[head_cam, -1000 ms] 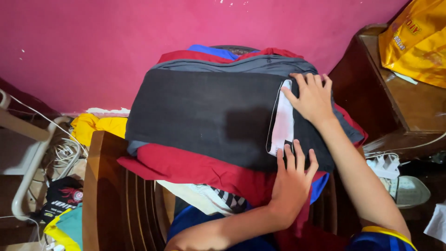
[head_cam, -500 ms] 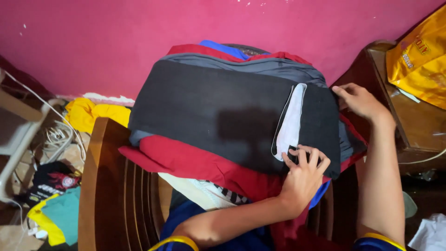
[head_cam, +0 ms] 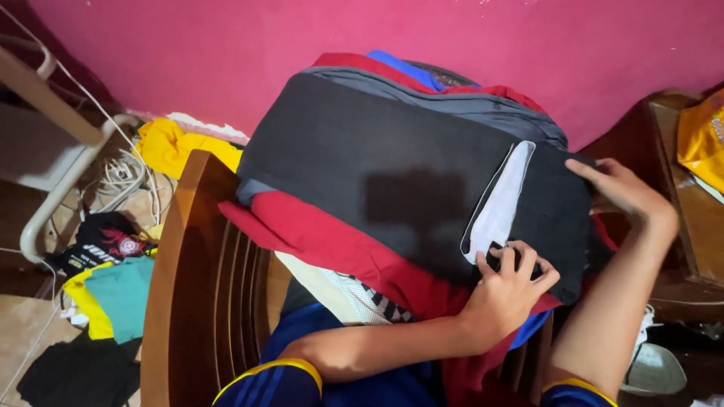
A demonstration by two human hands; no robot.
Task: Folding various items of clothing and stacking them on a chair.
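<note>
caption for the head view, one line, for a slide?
Left hand and right hand pressing a dark folded garment atop a clothes pile on a wooden chair.

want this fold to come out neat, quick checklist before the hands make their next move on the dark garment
1. Left hand on the dark garment: ok, fingers curled on its near edge by the white panel.
2. Right hand on the garment: ok, fingertips on its right edge.
3. Garment lying flat: ok, smooth across the top of the pile.
4. Pile steady: cannot tell, the red garment sticks out sideways over the wooden chair.
5. White panel tucked in: not ok, it shows.
</note>
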